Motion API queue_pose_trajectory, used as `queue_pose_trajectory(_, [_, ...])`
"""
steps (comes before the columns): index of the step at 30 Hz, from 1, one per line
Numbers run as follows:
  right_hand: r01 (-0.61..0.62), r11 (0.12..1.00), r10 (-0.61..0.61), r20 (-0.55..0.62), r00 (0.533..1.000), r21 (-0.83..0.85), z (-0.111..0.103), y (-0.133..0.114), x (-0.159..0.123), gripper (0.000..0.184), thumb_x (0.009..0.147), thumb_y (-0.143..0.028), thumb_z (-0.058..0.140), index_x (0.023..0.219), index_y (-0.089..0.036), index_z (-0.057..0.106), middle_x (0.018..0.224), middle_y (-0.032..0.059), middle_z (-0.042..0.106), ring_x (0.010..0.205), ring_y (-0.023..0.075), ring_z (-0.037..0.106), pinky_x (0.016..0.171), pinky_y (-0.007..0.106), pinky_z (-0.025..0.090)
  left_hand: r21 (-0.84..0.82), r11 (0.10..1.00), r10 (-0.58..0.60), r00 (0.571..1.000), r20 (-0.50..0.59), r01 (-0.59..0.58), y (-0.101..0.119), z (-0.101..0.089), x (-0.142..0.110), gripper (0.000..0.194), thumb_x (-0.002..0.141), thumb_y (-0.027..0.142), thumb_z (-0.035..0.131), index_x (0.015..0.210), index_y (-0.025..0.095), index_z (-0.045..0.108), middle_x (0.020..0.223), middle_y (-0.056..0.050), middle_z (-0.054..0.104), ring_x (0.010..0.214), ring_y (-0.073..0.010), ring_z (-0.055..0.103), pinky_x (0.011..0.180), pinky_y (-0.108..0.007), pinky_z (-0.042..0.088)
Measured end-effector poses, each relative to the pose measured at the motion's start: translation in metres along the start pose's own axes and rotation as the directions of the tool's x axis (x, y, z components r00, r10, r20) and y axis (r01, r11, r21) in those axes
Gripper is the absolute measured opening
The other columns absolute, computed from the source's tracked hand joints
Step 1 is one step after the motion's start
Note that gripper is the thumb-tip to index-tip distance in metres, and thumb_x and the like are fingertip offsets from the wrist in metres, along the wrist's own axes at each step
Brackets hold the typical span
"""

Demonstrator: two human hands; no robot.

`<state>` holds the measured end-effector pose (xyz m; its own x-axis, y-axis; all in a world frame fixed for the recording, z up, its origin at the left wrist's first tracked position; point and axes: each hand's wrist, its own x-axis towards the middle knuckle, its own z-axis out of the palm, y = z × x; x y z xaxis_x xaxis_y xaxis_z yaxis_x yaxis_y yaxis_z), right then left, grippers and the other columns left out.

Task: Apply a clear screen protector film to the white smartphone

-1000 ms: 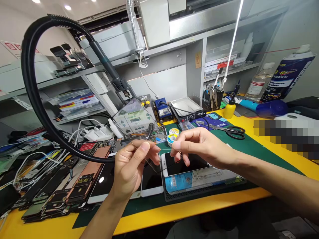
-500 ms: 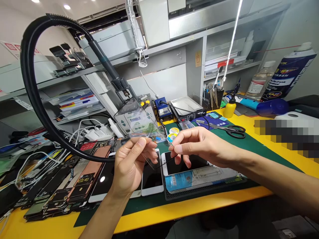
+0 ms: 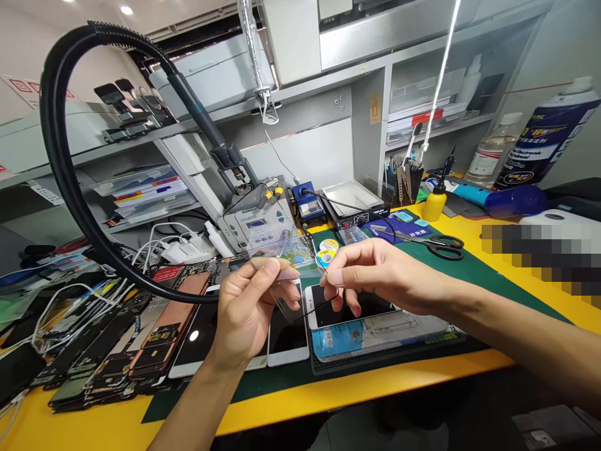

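Between my two hands a clear, thin screen protector with a dark edge (image 3: 295,254) is held up at a tilt over the bench. My left hand (image 3: 248,307) pinches its left edge between thumb and fingers. On the opposite edge, the thumb and forefinger of my right hand (image 3: 375,272) are closed, with the other fingers curled loosely. Beneath it, a white-edged phone (image 3: 287,341) lies with its dark screen up. Another white phone (image 3: 312,307) rests on a blue and white package (image 3: 335,344), partly behind my right fingers.
A black hose (image 3: 61,125) arches across the left. Disassembled phone parts (image 3: 154,344) are piled left on the green mat (image 3: 474,282). Scissors (image 3: 444,246), a yellow bottle (image 3: 434,203) and a solder spool (image 3: 325,258) sit behind. A spray can (image 3: 539,144) stands right.
The screen protector has tilted, so its reflection differs and the machine behind shows more clearly. Both hands keep their grip and have hardly moved; the view has shifted slightly.
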<state>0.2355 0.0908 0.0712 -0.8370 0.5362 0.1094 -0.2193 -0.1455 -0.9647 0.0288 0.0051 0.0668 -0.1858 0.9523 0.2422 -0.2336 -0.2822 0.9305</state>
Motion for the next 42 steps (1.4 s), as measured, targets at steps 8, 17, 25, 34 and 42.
queue_pose_trajectory(8, [-0.01,0.997,0.007,-0.034,0.999,-0.081,0.0013,-0.0003,-0.0002,0.034,0.083,-0.045,0.083,0.081,-0.012,0.074,0.077,0.0067,0.074,0.065,0.0135,0.068,0.055,0.022,0.052,0.016,1.0,0.021,1.0,0.001,-0.021,-0.0015,-0.0001,0.0012,0.018,0.089,0.034,0.076,0.084,0.017,0.08,0.074,-0.003,0.076,0.059,-0.013,0.067,0.053,-0.022,0.059])
queue_pose_trajectory(17, [-0.017,0.992,0.011,-0.051,0.999,-0.128,0.0058,-0.0002,-0.0004,0.036,0.074,-0.044,0.089,0.086,-0.013,0.074,0.069,0.0029,0.074,0.063,0.012,0.066,0.055,0.021,0.052,-0.06,0.998,-0.016,0.999,-0.033,0.014,-0.0009,0.0005,0.004,0.016,0.085,0.031,0.08,0.091,0.016,0.08,0.084,-0.003,0.078,0.066,-0.0147,0.07,0.053,-0.024,0.063])
queue_pose_trajectory(25, [-0.031,0.989,0.026,-0.035,0.999,-0.143,0.006,0.0,-0.0006,0.037,0.077,-0.048,0.087,0.085,-0.014,0.075,0.068,0.0018,0.073,0.06,0.0101,0.062,0.055,0.021,0.051,-0.119,0.989,-0.086,0.996,-0.027,0.082,0.0008,0.0006,0.0057,0.02,0.079,0.028,0.084,0.093,0.014,0.08,0.085,-0.005,0.079,0.065,-0.0161,0.071,0.048,-0.025,0.062])
queue_pose_trajectory(34, [-0.007,0.979,0.001,-0.03,1.0,-0.201,0.0039,0.001,-0.0001,0.041,0.083,-0.054,0.08,0.075,-0.014,0.073,0.071,0.0035,0.072,0.057,0.0111,0.061,0.054,0.024,0.05,-0.164,0.962,-0.205,0.974,0.098,0.219,0.0,-0.0003,0.0059,0.017,0.082,0.024,0.082,0.093,0.012,0.078,0.084,-0.005,0.08,0.063,-0.0148,0.071,0.046,-0.023,0.062])
queue_pose_trajectory(42, [-0.01,0.981,0.006,-0.022,1.0,-0.194,0.005,0.0012,-0.0003,0.042,0.082,-0.055,0.08,0.073,-0.015,0.073,0.071,0.0037,0.073,0.057,0.0117,0.062,0.055,0.024,0.05,-0.223,0.934,-0.256,0.958,0.133,0.28,-0.0003,-0.0007,0.0079,0.017,0.082,0.02,0.082,0.096,0.013,0.076,0.083,-0.004,0.081,0.063,-0.0138,0.072,0.046,-0.022,0.063])
